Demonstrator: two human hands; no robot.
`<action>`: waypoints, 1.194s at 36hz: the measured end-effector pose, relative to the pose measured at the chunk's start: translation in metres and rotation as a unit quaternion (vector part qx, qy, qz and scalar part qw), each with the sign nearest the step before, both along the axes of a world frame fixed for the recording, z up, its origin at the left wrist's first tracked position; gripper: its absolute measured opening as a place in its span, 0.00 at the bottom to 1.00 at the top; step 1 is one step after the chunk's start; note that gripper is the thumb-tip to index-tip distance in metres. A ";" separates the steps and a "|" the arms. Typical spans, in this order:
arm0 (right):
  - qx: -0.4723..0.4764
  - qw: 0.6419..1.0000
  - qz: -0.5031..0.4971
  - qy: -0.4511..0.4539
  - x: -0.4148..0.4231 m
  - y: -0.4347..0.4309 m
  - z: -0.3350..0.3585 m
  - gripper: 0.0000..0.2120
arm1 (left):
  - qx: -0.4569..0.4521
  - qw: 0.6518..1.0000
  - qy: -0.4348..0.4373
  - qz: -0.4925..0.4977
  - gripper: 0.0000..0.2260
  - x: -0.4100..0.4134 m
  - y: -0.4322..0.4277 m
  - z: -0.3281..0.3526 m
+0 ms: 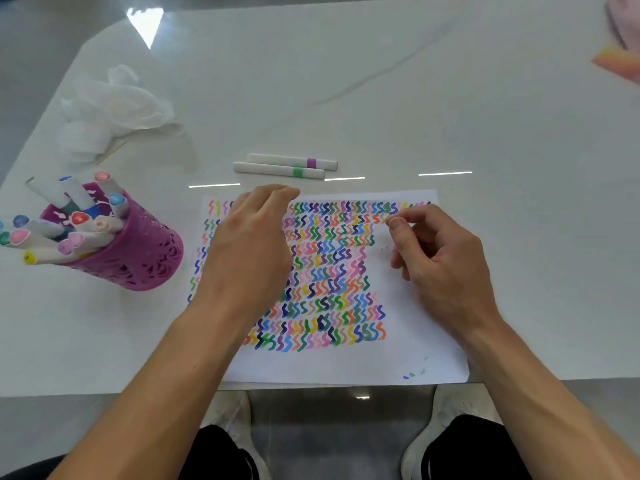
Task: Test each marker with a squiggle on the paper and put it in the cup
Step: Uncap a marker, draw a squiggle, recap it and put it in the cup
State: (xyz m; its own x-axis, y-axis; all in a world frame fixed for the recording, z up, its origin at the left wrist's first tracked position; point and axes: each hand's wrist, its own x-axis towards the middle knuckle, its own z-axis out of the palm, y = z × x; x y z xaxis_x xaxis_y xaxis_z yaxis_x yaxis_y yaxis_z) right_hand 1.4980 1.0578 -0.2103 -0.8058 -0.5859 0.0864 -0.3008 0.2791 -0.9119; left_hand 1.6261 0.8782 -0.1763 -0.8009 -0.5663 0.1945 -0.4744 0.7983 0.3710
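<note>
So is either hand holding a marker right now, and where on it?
Neither. The left hand and right hand are over the paper, fingers loosely curled and empty; the purple-banded marker and green-banded marker lie untouched beyond it.

No readable text, labels or numbers, only coloured squiggles on the paper (pixel 415 334)

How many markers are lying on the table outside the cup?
2. The purple-banded marker lies just beyond the paper; the green-banded marker lies beside it, nearer the paper. Another might hide under the left hand.
</note>
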 end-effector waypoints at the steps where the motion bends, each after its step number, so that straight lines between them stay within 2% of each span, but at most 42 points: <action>1: -0.001 1.000 -0.003 -0.001 0.000 0.000 -0.001 0.10 | -0.001 1.000 -0.001 -0.003 0.26 -0.003 -0.001 -0.003; 10: -0.015 1.000 -0.004 -0.009 -0.002 0.001 -0.006 0.08 | -0.008 1.000 -0.002 -0.006 0.27 -0.032 -0.012 -0.019; 16: -0.030 0.999 0.005 -0.018 -0.002 0.002 -0.005 0.13 | -0.025 1.000 0.003 -0.012 0.26 -0.039 -0.012 -0.022; 24: -0.044 0.998 0.008 -0.035 -0.002 0.003 -0.005 0.17 | -0.068 0.997 0.007 0.026 0.19 -0.040 -0.017 -0.020; 31: -0.049 0.998 0.001 -0.037 -0.001 0.001 -0.004 0.16 | -0.050 0.997 0.010 0.063 0.10 -0.040 -0.018 -0.019; 36: -0.035 0.999 -0.002 -0.031 -0.002 0.000 -0.004 0.13 | -0.041 0.996 0.016 0.078 0.09 -0.040 -0.018 -0.016; 43: -0.032 0.999 0.001 -0.029 0.000 0.000 -0.002 0.16 | -0.055 0.996 0.036 0.067 0.09 -0.038 -0.017 -0.016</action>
